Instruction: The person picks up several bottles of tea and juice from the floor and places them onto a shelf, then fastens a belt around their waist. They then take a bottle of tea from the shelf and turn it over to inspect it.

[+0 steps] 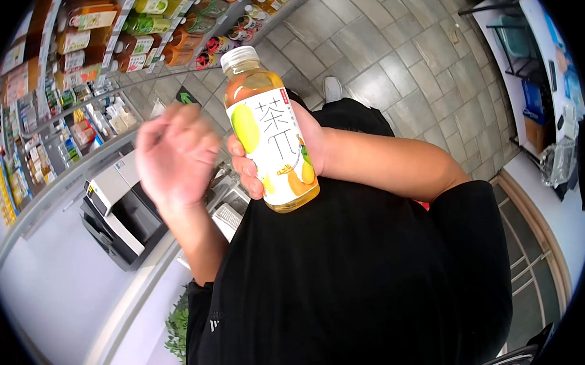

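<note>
My right hand (245, 165) is wrapped round a bottle of tea drink (274, 137), thumb side hidden behind it. The bottle is nearly upright in view, leaning slightly left, with its white cap (239, 56) on. Its white label carries black characters and pictures of yellow-green and orange fruit; amber liquid shows above and below. To the left of the bottle, apart from it, my left hand (177, 151) is raised and smeared by motion. Its fingers look bent, but whether they hold anything cannot be made out.
Shelves of bottled drinks (149, 32) stand at the upper left. Below them are small packets (81, 130) and a counter with a black-and-white machine (124, 219). A leafy plant (178, 324) is at the lower left. Grey floor tiles (391, 54) lead to a white shelf unit (535, 48) on the right.
</note>
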`<state>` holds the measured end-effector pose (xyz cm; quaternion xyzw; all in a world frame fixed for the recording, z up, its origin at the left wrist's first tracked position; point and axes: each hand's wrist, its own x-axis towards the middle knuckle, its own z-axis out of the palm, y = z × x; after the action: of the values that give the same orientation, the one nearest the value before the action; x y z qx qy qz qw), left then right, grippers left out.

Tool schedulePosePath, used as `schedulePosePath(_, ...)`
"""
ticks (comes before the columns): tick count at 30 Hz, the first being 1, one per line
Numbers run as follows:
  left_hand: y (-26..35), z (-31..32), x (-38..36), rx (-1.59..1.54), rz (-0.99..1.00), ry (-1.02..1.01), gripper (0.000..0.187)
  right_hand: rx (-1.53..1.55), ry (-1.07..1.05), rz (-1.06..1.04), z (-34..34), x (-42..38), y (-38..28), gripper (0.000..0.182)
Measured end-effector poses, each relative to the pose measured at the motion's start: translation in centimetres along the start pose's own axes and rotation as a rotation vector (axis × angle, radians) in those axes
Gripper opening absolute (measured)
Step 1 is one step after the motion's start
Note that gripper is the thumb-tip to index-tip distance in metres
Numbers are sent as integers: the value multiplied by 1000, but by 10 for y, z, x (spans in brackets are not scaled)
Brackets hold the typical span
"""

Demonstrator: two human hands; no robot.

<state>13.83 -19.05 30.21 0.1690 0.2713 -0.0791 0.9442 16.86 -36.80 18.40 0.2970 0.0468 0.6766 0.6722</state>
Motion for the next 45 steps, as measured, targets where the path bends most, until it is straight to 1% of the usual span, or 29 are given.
schedulePosePath(1, -12, -5, 9, -22, -87, 66, 10, 4, -6, -16, -1, -5, -2, 65)
schedulePosePath(2, -15, -16, 16, -125, -167, 54, 11, -15, -34, -28, -2, -6, -3, 65)
schedulePosePath(4, -14, -15, 15, 47, -95, 99, 14, -34, -66, -45, -3, -9, -4, 66)
schedulePosePath(5, -9, -16, 16, 52, -99, 102, 14, -21, -33, -45, 0, -10, -5, 68)
schedulePosePath(7, 9, -17, 14, 240, -9, -8, 20, -4, -4, -43, -1, -5, -6, 71)
schedulePosePath(8, 10, -13, 14, 243, -8, -2, 20, -16, 31, -24, -2, -4, -7, 74)
schedulePosePath(10, 12, -2, 15, 478, 121, 215, 30, -22, 63, -2, -5, 0, -6, 77)
schedulePosePath(11, 19, -7, 18, 511, 93, 148, 43, 14, 76, 7, -5, 3, -5, 79)
schedulePosePath(12, 17, -6, 23, 512, 95, 153, 43, 52, 90, 17, -7, 6, -4, 81)
schedulePosePath(14, 2, 8, 37, 711, 174, 219, 50, 69, 92, 33, -13, 10, -2, 80)
schedulePosePath(15, 1, 10, 42, 772, 156, 209, 56, 61, 138, 37, -16, 12, 0, 80)
schedulePosePath(16, -2, 11, 46, 769, 155, 213, 56, 53, 185, 42, -19, 13, 1, 79)
schedulePosePath(18, -9, 13, 53, 1039, 65, 108, 53, 10, 196, 34, -26, 15, 3, 77)
schedulePosePath(19, -15, 14, 53, 1105, 102, 133, 46, -66, 199, 25, -31, 17, 4, 77)
schedulePosePath(20, -14, 12, 52, 1103, 102, 132, 46, -142, 201, 16, -33, 19, 3, 76)
schedulePosePath(21, -11, 9, 50, 1099, 102, 144, 42, -146, 204, 16, -34, 19, 6, 76)
schedulePosePath(23, -8, 10, 45, 1072, 104, 182, 34, -101, 282, 13, -29, 23, 12, 77)
schedulePosePath(27, -8, -1, 34, 1034, 143, 247, 28, -133, 264, 60, -36, 31, 15, 78)
schedulePosePath(29, -8, -14, 31, 1028, 170, 253, 21, -193, 370, 49, -36, 33, 19, 78)
schedulePosePath(32, -8, -19, 29, 1076, 173, 273, 18, -236, 364, 47, -38, 33, 20, 77)
schedulePosePath(35, -10, -15, 28, 1134, 189, 288, 18, -191, 366, 61, -46, 35, 19, 76)
schedulePosePath(39, -8, -19, 27, 1108, 202, 287, 20, -193, 377, 67, -48, 38, 18, 75)
schedulePosePath(41, -7, -24, 28, 1083, 231, 257, 19, -225, 397, 43, -49, 40, 17, 74)
schedulePosePath(45, -4, -27, 28, 1063, 209, 207, 19, -228, 388, 39, -52, 40, 17, 74)
